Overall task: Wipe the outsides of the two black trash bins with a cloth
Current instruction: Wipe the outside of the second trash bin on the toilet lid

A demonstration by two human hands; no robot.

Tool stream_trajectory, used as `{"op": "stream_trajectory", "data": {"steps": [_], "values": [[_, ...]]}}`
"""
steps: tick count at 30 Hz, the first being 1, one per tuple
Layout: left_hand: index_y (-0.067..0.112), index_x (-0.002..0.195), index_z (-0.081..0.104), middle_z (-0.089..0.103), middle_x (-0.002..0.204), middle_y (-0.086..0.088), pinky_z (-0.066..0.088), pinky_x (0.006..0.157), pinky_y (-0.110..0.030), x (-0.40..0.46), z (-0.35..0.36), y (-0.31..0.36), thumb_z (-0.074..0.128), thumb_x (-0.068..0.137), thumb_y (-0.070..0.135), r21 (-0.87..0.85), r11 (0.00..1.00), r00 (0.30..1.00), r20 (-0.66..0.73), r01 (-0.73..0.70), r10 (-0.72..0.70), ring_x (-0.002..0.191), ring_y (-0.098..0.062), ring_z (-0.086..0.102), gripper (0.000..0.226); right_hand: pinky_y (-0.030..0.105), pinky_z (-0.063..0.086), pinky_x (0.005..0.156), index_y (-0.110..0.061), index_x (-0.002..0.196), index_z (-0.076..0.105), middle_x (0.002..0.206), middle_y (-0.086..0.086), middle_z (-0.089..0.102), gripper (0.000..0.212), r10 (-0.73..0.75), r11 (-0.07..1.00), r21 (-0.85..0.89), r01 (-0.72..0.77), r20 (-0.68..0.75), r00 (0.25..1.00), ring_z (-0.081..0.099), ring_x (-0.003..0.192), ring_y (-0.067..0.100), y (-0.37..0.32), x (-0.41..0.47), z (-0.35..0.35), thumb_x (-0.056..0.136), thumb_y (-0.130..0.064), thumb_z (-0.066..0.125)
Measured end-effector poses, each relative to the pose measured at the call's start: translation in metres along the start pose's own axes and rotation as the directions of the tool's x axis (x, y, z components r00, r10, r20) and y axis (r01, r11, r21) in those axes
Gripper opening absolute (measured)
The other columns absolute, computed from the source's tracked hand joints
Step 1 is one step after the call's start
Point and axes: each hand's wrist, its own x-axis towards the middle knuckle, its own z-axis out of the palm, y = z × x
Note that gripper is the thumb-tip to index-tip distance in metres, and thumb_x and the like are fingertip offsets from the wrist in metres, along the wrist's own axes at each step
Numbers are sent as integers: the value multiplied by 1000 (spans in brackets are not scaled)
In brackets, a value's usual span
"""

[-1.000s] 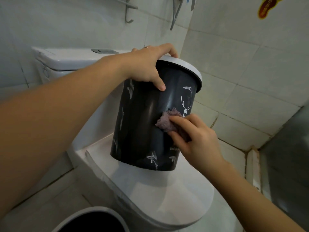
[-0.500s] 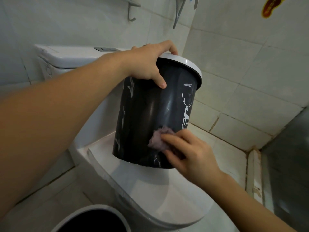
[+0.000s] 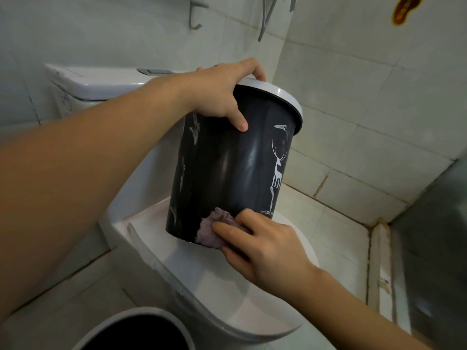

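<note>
Pale tiled walls [image 3: 353, 79], dark grout at corner. White toilet: cistern [image 3: 101, 82] at back, closed lid [image 3: 227, 286] in front. Metal rack [image 3: 194, 11] above. Red sticker [image 3: 404, 8] upper right.

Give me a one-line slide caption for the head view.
Left hand grips the tilted black bin by its rim on the toilet lid while the right hand presses a purple cloth against its lower wall.

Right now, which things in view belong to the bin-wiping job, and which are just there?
Part of the job:
- black bin, gripped at its rim by the left hand
- purple cloth, pressed to the bin's lower side by the right hand
- second bin at the bottom edge

Just there:
- toilet beneath the held bin
- wall hooks
- red wall sticker
</note>
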Motion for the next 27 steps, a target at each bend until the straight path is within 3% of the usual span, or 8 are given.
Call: {"op": "stream_trajectory", "data": {"steps": [7,12,20,27], "values": [[38,126,42,56,118,3,51,83,-39,-1,-4,-5,89,69,18,-65,998,999,34,-4,6,104,-24,59,77,28,42,49,-24,115,69,91,3,58,22,-24,999,-25,24,-7,1000,55,71,21,21,-18,-6,95,-30,62],[42,125,41,54,117,5,49,95,-48,1,-1,-2,90,68,24,-29,1000,1000,21,-3,4,105,-25,57,78,29,45,48,-26,115,64,91,2,61,26,-7,999,-32,5,-65,998,57,72,21,36,-29,-6,89,-26,68],[43,123,41,55,119,3,52,89,-45,4,0,5,90,68,19,-28,999,999,48,-19,20,104,-25,58,78,25,38,53,-23,115,70,92,3,59,23,-71,997,-39,70,-26,997,54,71,20,25,-12,-3,97,-31,58],[37,129,40,54,121,1,47,81,-35,3,-2,0,89,69,17,-48,999,999,45,-20,22,103,-24,57,80,35,50,48,-20,115,69,94,2,61,30,170,985,-6,-175,-198,965,58,75,21,49,-22,-3,86,-27,69]]}}
